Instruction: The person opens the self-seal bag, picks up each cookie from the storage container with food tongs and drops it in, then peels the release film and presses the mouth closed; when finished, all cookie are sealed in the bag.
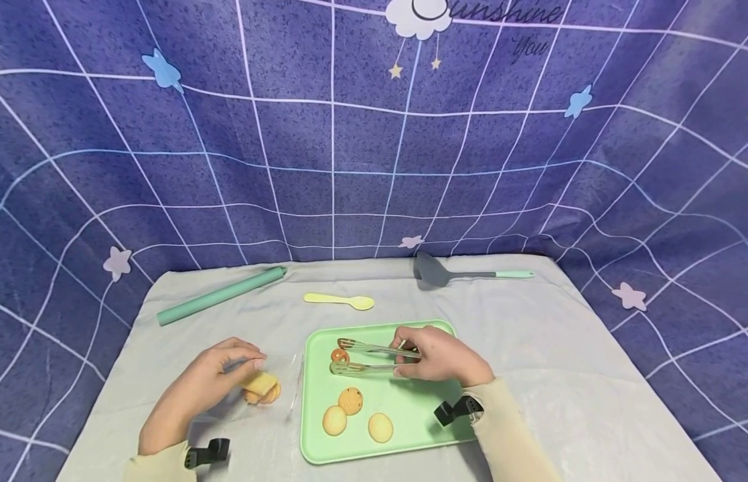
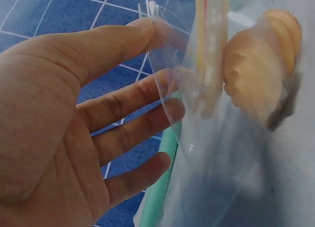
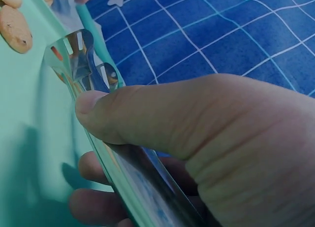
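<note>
In the head view my left hand is left of the green tray. Its thumb and index finger pinch the edge of a clear plastic bag, the other fingers spread behind the film. Several cookies lie inside the bag. My right hand grips metal tongs over the tray, thumb on one arm and fingers around the other. The tongs' spread tips stand on either side of a reddish-brown ring-shaped cookie. Nearer the tray's front lie a speckled cookie and two plain round cookies.
Behind the tray lies a yellow spoon. A green rolling pin is at the back left, and a grey spatula with a pale green handle end at the back right. A blue gridded cloth hangs behind the table.
</note>
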Demonstrator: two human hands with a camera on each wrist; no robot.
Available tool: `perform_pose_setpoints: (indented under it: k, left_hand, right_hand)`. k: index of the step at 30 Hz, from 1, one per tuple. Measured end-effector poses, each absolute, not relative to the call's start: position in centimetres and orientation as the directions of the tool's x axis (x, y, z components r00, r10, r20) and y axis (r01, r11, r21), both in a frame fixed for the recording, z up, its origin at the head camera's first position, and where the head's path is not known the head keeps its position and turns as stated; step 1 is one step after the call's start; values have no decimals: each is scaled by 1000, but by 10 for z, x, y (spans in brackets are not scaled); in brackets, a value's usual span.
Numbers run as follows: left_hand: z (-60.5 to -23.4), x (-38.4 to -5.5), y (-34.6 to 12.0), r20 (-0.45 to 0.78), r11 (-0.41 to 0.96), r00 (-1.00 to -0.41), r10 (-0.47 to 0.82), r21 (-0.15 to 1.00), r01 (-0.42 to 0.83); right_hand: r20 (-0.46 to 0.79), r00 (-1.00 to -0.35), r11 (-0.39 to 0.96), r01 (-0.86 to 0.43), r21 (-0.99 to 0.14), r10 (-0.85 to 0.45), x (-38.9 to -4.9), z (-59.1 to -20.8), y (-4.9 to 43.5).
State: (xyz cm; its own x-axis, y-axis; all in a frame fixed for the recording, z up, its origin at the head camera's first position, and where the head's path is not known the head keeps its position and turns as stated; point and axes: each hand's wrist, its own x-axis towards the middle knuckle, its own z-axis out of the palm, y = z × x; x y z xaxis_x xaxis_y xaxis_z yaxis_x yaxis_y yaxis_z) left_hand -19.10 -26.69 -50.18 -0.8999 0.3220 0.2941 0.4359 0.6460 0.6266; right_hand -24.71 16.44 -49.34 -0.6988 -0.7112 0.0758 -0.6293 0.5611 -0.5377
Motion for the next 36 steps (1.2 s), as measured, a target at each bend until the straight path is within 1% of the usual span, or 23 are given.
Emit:
perform_pose_setpoints:
  k: [4,7,13,16,19,24,27,30,36]
  left_hand:
    - [-502,-191,-266,292,649,-900,324,624,436]
    - [-501,-191,-266,282,656,-904,321,622,427]
    - [-501,-191,-267,274,664,-908,316,620,418]
    - [-500,-191,-267,286,661,-902,322,614,431]
    - [-500,-192,-267,296,662,-898,326,606,441]
    - [-499,-191,-267,294,662,-899,325,608,438]
    - [-498,-190,-268,290,660,-900,325,613,435]
    - [-497,-189,-268,281,661,-903,325,615,429]
    - [-498,-190,-267,284,658,-901,327,616,433]
  right_hand:
    - [77,-699,560,-630,-538,-711,-247,-493,165]
    - [64,-713,575,-612,-543,-698,-247,-493,167]
    - [38,-725,564,-566,-602,-688,-248,-492,170]
    - [47,-709,530,-569,-629,-704,-246,-491,166]
    - [71,-675,490,-599,-634,-734,-244,-492,155]
    - [128,-600,417,-679,-605,-790,-237,-493,131]
    - [156,-568,388,-713,-584,-808,-234,-494,118]
    - [165,-560,383,-725,-572,-812,-231,-494,107]
    - [141,-578,405,-706,-581,-804,-230,-494,94]
